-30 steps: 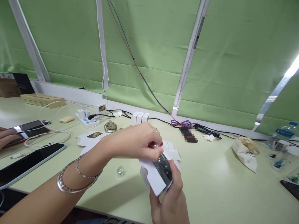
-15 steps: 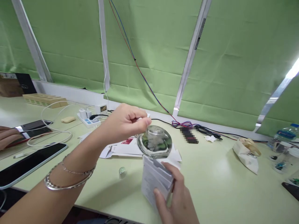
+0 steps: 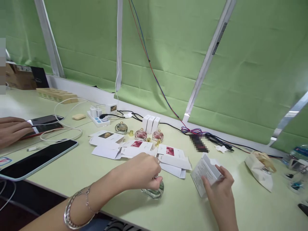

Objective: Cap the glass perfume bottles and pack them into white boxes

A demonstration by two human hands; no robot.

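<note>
Head view: my left fingers (image 3: 156,183) clasp the glass bottle (image 3: 157,193) from above; my right fingers (image 3: 207,186) grip the white box (image 3: 201,173), apart, to the bottle's right.

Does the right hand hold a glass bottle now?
No, the right hand holds a white box, while the left hand grips a glass bottle.
</note>
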